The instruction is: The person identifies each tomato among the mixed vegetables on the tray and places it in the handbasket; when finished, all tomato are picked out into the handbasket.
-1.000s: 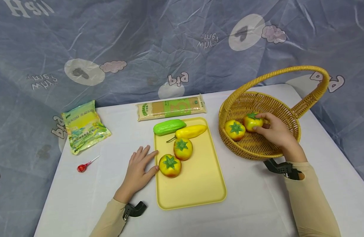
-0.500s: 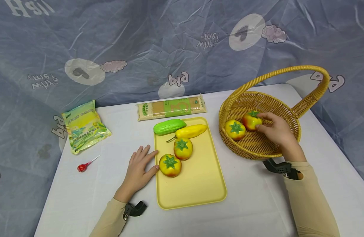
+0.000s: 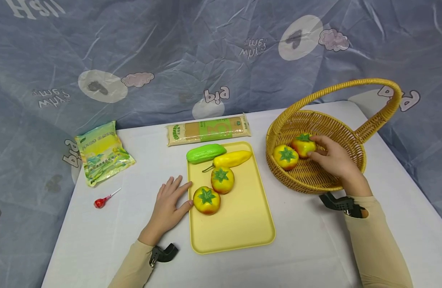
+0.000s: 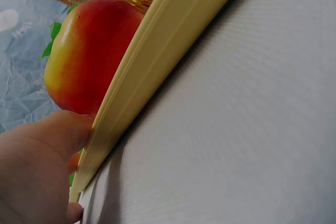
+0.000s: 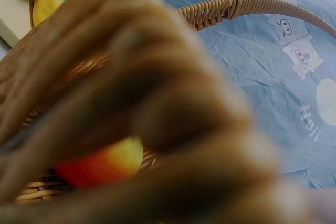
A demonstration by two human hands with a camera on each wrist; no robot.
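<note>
"Persimmon (image 3: 301, 147), one, yellow and red, glossy, green star-shaped cap. Location?"

"Inside the wicker basket (image 3: 316, 176), towards its far left side, cap tilted up and away."

"Fingers upon it?"

"Those of the right hand (image 3: 334, 160): thumb and bent forefinger pinch its right side by the tips. Right wrist view: hand blurred, red and yellow fruit showing beneath."

"Adjacent to it?"

"Second persimmon (image 3: 285, 157), similar, on the near left, cap up. Arched handle (image 3: 350, 85) over the basket, leaning right."

"Left hand (image 3: 168, 210)?"

"Fingers spread, palm down, thumb at the left rim of a pale yellow tray (image 3: 239, 220). One persimmon (image 3: 206, 201) sits just beside the thumb; whether they touch, cannot tell."

"Remaining tray contents?"

"Another persimmon (image 3: 222, 180), just beyond the first, cap up. Green cucumber (image 3: 206, 153), lying at the far left corner. Yellow pepper (image 3: 233, 159), lying just beside it, stem towards the near left."

"Outlying items?"

"Long packet (image 3: 208, 130), brown and green, behind the tray. Yellow-green pouch (image 3: 103, 156), far left. Red lollipop (image 3: 100, 203), white stick, near the pouch. All on a white tabletop (image 3: 300, 248); grey-blue printed cloth (image 3: 170, 52) behind."
</note>
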